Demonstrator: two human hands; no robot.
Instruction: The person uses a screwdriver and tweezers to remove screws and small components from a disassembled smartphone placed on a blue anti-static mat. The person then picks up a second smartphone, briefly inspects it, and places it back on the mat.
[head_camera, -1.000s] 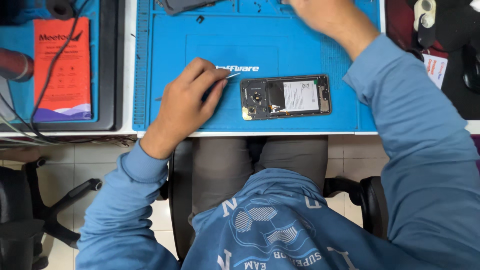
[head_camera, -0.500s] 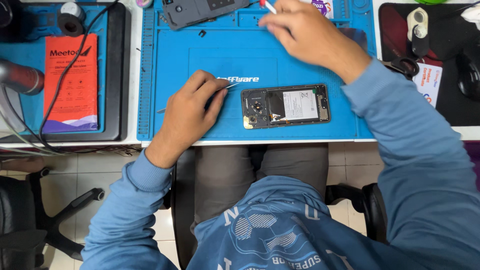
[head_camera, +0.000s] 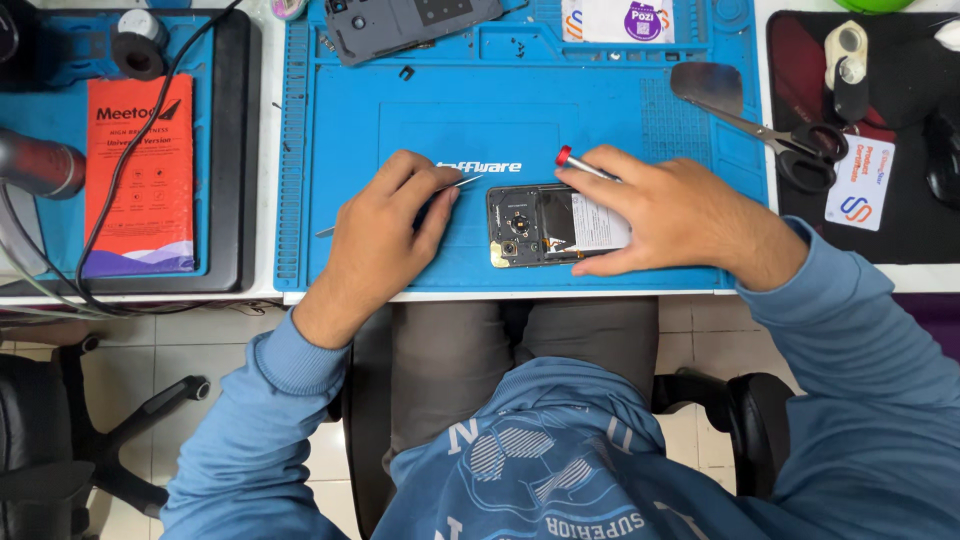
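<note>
An opened phone (head_camera: 535, 238) with its back cover off lies on the blue repair mat (head_camera: 600, 120) near the table's front edge. My left hand (head_camera: 385, 235) rests on the mat left of the phone and holds thin metal tweezers (head_camera: 465, 182), their tip pointing toward the phone. Over the phone's right half lies my right hand (head_camera: 675, 215), gripping a small screwdriver with a red cap (head_camera: 575, 163).
The grey back cover (head_camera: 405, 25) lies at the mat's far edge. Scissors (head_camera: 775, 135) and a metal pry tool (head_camera: 708, 85) sit at the right. An orange packet (head_camera: 138, 180), a cable and a tape roll (head_camera: 138, 42) lie on the left tray. Chair bases stand below.
My right hand came back from the far side of the mat with the red-capped screwdriver and settled onto the phone. The left hand stayed in place with the tweezers.
</note>
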